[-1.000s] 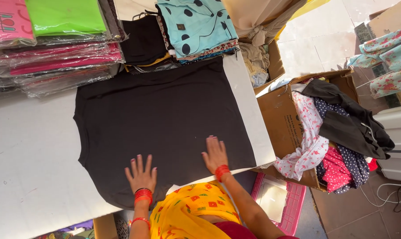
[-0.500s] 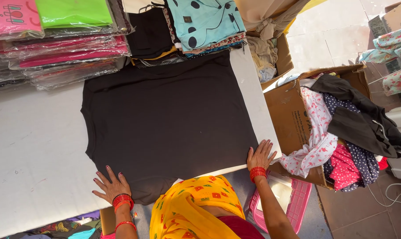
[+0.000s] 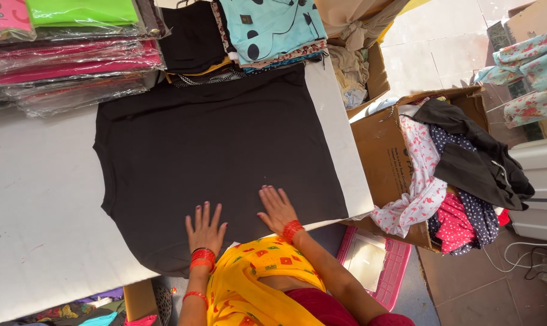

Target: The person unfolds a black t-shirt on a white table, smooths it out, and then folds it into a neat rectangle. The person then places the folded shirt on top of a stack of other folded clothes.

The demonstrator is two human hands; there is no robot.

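A black garment (image 3: 219,157) lies spread flat on the white table (image 3: 38,217). My left hand (image 3: 205,228) rests palm down on its near edge, fingers apart. My right hand (image 3: 278,208) lies flat on the cloth just to the right, fingers spread too. Neither hand grips anything. Red bangles ring both wrists, and a yellow patterned cloth covers my front below the hands.
Stacks of bagged pink and green clothes (image 3: 74,48) and folded fabrics (image 3: 267,30) line the table's far edge. A cardboard box (image 3: 394,157) stuffed with clothes stands to the right. A pink plastic tray (image 3: 376,265) lies on the floor.
Both hands have come back together near the middle of the garment's near edge, after being spread wide apart at its lower corners half a second ago.
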